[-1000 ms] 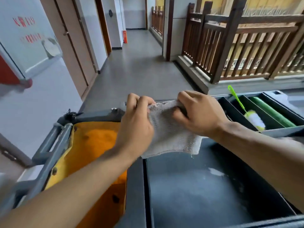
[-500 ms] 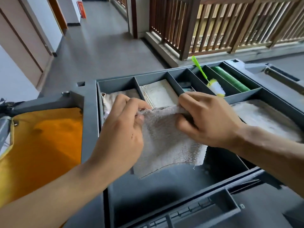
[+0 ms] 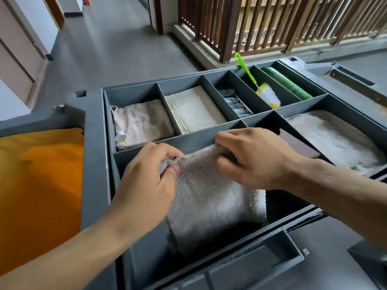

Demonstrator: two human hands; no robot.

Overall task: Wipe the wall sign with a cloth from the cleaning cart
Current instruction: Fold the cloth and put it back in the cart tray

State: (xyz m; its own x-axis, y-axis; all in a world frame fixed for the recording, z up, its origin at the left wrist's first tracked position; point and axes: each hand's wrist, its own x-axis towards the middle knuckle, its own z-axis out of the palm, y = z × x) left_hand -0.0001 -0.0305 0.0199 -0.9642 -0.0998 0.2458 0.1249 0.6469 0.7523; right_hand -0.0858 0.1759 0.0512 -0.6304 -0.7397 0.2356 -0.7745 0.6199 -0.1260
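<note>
A pale grey terry cloth [image 3: 211,197] hangs folded over the front compartment of the grey cleaning cart [image 3: 98,164]. My left hand [image 3: 146,181] pinches its upper left corner and my right hand [image 3: 253,160] grips its upper right edge. The cloth's lower part drapes down into the compartment. The wall sign is out of view.
The cart's rear compartments hold a folded beige cloth [image 3: 142,124], a stack of white sheets [image 3: 196,109], small blue packets [image 3: 236,105], a green-handled brush [image 3: 261,88] and a green roll [image 3: 291,84]. Another cloth [image 3: 335,139] lies at right. A yellow bag [image 3: 39,189] hangs at left. A wooden railing [image 3: 272,24] stands beyond.
My view has tilted down from the corridor and the wall sign onto the cart's tray. Both hands have kept hold of the cloth and brought it down over the front compartment.
</note>
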